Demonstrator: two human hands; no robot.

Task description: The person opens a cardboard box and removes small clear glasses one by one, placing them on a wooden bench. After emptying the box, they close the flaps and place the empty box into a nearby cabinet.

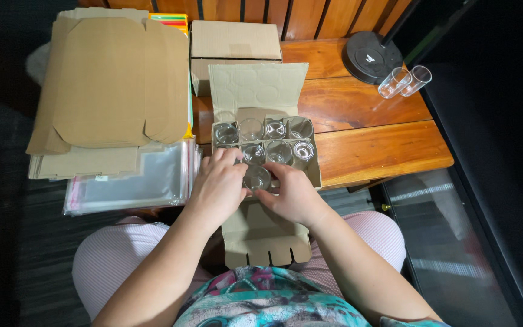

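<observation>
The wooden surface in front of you carries a stack of flat cardboard blanks on the left, with clear plastic sleeves under its near edge, and a closed carton at the back. At the near edge, overhanging your lap, sits the open divided box, already holding upright glasses in its two farther rows. Two more glasses lie on their sides well apart to the right, beside a round black base. Your left hand and right hand both curl around one small glass, held mouth-up between them over the nearest row. Its long axis is vertical, both hands equally near.
</observation>
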